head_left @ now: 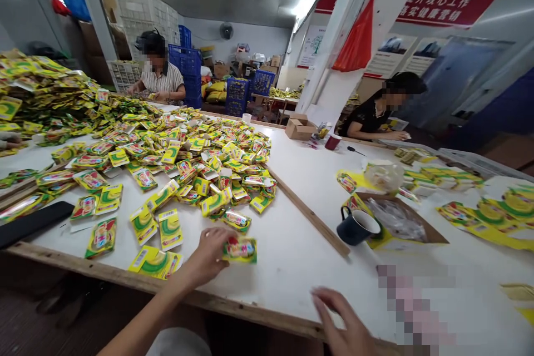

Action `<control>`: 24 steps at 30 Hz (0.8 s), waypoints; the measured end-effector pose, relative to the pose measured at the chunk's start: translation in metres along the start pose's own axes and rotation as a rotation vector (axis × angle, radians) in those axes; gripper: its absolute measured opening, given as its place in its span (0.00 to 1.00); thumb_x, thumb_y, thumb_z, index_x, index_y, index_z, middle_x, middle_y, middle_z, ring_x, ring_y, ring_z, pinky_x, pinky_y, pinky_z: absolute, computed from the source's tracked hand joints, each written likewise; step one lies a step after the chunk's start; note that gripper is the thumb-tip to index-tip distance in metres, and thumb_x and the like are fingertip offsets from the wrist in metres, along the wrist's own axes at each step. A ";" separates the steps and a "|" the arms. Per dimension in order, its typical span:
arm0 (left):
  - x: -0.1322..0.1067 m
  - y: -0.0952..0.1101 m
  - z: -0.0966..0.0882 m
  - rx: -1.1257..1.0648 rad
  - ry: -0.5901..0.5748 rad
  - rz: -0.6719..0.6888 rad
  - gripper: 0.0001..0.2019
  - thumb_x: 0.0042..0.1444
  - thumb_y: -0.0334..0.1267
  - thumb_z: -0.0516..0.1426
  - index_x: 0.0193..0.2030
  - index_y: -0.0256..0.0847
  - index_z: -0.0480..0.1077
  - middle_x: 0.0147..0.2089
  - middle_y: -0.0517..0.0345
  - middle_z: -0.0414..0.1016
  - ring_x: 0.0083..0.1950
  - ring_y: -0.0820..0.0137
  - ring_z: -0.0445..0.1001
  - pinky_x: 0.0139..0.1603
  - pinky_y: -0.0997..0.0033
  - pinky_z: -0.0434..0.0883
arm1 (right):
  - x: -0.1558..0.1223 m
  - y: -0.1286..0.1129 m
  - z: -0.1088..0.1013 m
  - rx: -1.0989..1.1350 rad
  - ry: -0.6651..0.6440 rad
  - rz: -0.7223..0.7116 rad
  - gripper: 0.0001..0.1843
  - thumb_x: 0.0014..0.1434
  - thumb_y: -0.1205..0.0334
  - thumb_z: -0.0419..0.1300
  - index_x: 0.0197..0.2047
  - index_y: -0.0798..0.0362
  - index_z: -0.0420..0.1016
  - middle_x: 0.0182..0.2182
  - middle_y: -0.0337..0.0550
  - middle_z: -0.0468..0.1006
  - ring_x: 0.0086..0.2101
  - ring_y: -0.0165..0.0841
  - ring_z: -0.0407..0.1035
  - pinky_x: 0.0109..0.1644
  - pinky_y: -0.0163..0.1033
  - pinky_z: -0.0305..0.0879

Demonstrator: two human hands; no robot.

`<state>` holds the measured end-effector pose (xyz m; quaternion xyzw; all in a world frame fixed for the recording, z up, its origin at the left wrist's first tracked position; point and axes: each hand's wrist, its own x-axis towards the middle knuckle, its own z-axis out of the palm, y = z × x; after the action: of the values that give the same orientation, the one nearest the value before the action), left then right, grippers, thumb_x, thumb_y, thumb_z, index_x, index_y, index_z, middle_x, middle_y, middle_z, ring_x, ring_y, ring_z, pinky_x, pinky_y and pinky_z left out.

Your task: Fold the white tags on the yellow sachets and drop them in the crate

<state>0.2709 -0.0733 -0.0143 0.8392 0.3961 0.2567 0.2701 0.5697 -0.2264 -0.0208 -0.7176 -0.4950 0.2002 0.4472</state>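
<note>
On the white table [287, 270], a heap of boxes [200, 144] spreads left of a wooden strip [308, 214]. The right hand [348, 328], nearer than the strip, has its fingers parted; the left hand [211, 250], left of the strip, grips one end of a single box [245, 250].

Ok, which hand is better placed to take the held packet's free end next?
Probably the right hand: it looks empty and open, and the free end of the packet points to its side. The left hand grips the other end.
</note>
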 end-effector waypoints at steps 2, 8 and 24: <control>-0.006 0.023 0.002 -0.031 -0.127 0.171 0.32 0.40 0.18 0.55 0.52 0.52 0.69 0.52 0.55 0.74 0.59 0.55 0.66 0.65 0.45 0.50 | 0.007 -0.036 0.057 0.116 0.012 -0.108 0.15 0.51 0.48 0.62 0.39 0.48 0.79 0.45 0.48 0.79 0.48 0.46 0.71 0.55 0.49 0.66; -0.019 0.030 0.020 -0.264 0.230 0.058 0.28 0.51 0.22 0.52 0.59 0.49 0.62 0.65 0.49 0.60 0.68 0.57 0.55 0.67 0.46 0.52 | 0.012 -0.059 0.144 0.637 -0.290 -0.012 0.19 0.57 0.54 0.60 0.50 0.49 0.63 0.38 0.45 0.80 0.36 0.38 0.76 0.40 0.42 0.73; -0.021 0.022 0.041 -0.677 0.237 -0.113 0.06 0.55 0.33 0.56 0.41 0.40 0.69 0.44 0.54 0.76 0.48 0.64 0.74 0.55 0.61 0.70 | 0.020 -0.056 0.140 0.497 -0.159 -0.120 0.12 0.59 0.53 0.58 0.40 0.51 0.75 0.36 0.45 0.79 0.39 0.38 0.73 0.44 0.40 0.70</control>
<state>0.2971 -0.1118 -0.0338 0.6432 0.3631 0.4534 0.4989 0.4463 -0.1398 -0.0437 -0.5373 -0.5058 0.3442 0.5805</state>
